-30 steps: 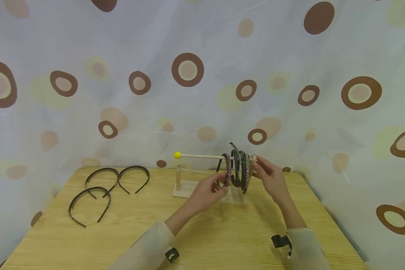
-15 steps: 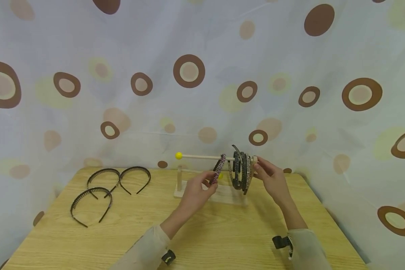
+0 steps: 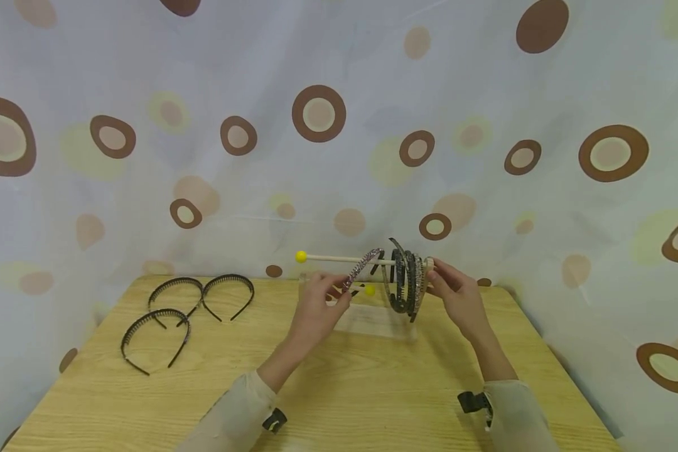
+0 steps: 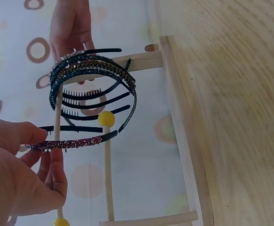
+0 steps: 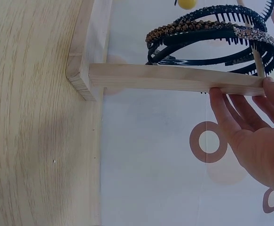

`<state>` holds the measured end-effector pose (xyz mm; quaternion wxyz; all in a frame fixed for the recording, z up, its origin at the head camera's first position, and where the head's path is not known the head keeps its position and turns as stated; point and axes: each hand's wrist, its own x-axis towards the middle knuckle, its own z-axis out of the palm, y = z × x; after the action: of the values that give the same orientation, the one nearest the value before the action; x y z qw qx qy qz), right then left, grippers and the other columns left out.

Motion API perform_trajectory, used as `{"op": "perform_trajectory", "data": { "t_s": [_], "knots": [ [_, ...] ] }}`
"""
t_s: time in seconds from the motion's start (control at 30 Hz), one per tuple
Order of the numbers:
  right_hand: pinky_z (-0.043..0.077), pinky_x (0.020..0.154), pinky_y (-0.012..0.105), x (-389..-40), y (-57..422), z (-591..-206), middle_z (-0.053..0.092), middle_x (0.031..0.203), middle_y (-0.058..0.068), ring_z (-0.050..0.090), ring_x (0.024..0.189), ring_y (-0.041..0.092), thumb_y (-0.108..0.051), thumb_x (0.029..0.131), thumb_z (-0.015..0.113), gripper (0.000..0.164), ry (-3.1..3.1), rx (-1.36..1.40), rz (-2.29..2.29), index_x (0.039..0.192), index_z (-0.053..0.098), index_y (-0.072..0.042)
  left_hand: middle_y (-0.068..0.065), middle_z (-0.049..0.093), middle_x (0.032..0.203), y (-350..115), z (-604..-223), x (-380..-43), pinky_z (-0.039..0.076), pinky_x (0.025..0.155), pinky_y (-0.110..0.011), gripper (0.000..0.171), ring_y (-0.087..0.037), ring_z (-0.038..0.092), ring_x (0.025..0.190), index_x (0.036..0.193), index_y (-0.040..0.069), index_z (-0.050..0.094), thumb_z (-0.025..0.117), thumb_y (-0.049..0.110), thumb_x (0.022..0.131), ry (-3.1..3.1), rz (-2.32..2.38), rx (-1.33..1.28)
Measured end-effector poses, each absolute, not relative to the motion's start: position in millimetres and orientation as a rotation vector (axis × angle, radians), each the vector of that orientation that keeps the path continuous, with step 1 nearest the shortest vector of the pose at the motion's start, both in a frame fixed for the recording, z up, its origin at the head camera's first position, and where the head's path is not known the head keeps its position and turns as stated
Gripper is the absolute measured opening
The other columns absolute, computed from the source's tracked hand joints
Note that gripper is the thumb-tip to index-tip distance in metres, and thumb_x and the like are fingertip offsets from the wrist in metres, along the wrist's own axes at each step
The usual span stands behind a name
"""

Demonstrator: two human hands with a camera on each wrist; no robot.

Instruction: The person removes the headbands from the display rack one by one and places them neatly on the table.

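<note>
My left hand [image 3: 313,314] pinches a pink glittery headband [image 4: 82,142] between thumb and fingers. In the left wrist view the headband crosses the stand's upper rod [image 4: 58,117], some way from the other headbands. Several dark, beaded headbands [image 3: 411,282] hang bunched at the rod's right end. With thumb and fingertips, my right hand [image 3: 457,298] holds the top of the wooden stand's right upright [image 5: 174,77]. A yellow ball [image 3: 301,257] caps the upper rod's left end. Another yellow ball [image 3: 370,290] caps the lower rod.
Black toothed headbands [image 3: 228,298] lie on the left of the wooden table [image 3: 373,402]. The stand's pale base [image 3: 373,321] rests near the back of the table. A spotted curtain [image 3: 339,182] hangs behind it.
My left hand has moved left along the rod with the pink headband, away from the bunch. The headband has tilted to a slant. My right hand stays on the upright.
</note>
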<state>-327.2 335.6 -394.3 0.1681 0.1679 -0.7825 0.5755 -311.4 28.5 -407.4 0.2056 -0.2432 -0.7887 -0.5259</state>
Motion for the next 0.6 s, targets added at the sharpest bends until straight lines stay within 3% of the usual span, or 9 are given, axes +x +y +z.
{"op": "perform_trajectory", "data": {
  "t_s": [0.3,0.6],
  "knots": [
    [0.054,0.089,0.032,-326.2,335.4,-393.6,0.055,0.137,0.028,0.065,0.107,0.007,-0.019,0.106,0.058,0.051,-2.227,0.485,1.639,0.152,0.045,-0.001,-0.007,0.063,0.107,11.4,-384.6,-308.9,0.055,0.078,-0.033,0.026,-0.015,0.064,0.085,0.121,0.004,0.071,0.073,0.009,0.095,-2.117,-1.525,-0.657],
    [0.054,0.090,0.035,-326.9,335.6,-394.7,0.054,0.137,0.028,0.065,0.107,0.007,-0.020,0.106,0.057,0.051,-2.233,0.474,1.636,0.152,0.045,-0.001,-0.005,0.065,0.103,-8.1,-369.0,-310.7,0.057,0.077,-0.035,0.028,-0.018,0.066,0.087,0.122,0.004,0.072,0.074,0.011,0.095,-2.064,-1.601,-0.630]
  ]
}}
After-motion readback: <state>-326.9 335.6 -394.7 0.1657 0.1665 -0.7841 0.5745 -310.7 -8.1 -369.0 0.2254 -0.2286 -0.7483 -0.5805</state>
